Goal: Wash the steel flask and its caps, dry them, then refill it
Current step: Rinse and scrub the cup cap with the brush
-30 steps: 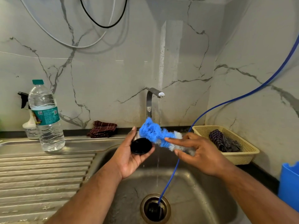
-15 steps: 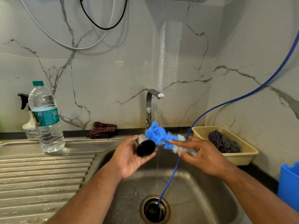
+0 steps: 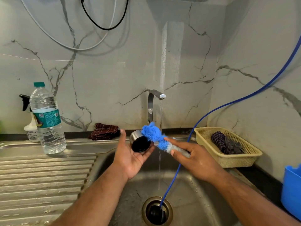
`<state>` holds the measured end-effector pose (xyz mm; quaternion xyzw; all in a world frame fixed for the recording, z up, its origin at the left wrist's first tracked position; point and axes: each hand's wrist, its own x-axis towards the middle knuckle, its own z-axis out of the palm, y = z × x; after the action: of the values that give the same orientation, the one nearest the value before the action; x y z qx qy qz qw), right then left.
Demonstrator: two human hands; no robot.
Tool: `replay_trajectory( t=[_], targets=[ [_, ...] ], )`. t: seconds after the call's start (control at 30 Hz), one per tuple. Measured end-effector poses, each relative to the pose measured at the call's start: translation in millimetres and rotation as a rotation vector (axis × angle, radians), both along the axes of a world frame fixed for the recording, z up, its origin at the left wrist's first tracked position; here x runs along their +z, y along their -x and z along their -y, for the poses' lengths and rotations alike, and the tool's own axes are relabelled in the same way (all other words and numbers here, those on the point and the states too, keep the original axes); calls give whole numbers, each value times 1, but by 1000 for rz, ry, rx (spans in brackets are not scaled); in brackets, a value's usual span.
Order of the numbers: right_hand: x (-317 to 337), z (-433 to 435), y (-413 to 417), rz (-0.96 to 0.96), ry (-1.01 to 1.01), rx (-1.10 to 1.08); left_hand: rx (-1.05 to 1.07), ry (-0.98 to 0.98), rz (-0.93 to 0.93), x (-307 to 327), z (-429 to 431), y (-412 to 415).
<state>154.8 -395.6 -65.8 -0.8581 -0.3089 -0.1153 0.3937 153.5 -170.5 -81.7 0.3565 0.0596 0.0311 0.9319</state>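
Judged the task early, in the washing stage. Found one steel cap [image 3: 140, 142], black inside, just below and left of the spout of the tap [image 3: 154, 101]. Saw it cradled in the left hand [image 3: 132, 159], palm up, fingers curled under its lower edge, thumb lifted clear. Found the right hand [image 3: 198, 160] below and right of the tap, wrapped round the handle of a blue brush [image 3: 153, 133]. Saw the forefinger laid straight along it and the bristle head touching the cap's steel side. Noted a thin stream [image 3: 161, 115] falling from the tap, just right of the cap. Saw no flask and no second cap; could not tell whether either was washed. Reckoned the remaining washing, all drying and the refill outstanding. Counted one cap, one brush and one tap. Counted one blue hose [image 3: 228, 105] dropping right of the tap into the drain [image 3: 157, 210]. Counted one water bottle [image 3: 47, 121] well left of the tap and one spray bottle [image 3: 31, 128] farther left. Counted two cloths: a checked cloth [image 3: 104, 131] just left of the tap and a striped cloth [image 3: 224, 142] in the single basket [image 3: 228, 160] to its right. Counted one blue tub [image 3: 291, 190] farthest right.
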Motion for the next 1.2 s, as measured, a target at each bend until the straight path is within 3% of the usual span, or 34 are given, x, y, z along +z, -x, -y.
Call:
replay_trajectory(
  t=[0.2, 0.33, 0.43, 0.77, 1.2],
  targets=[
    [5, -2, 7, -15, -19, 65, -79, -12, 24, 0, -1, 5],
    [1, 2, -2, -38, -23, -27, -96, 12, 57, 3, 1, 8],
    [-1, 4, -2, -87, -62, 59, -91, 6, 98, 2, 2, 7],
    [-1, 3, 0, -169, -128, 119, -58, -133, 166, -6, -4, 2],
    [11, 0, 16, -153, -51, 147, 72, -255, -21, 17, 8, 20]
  ],
)
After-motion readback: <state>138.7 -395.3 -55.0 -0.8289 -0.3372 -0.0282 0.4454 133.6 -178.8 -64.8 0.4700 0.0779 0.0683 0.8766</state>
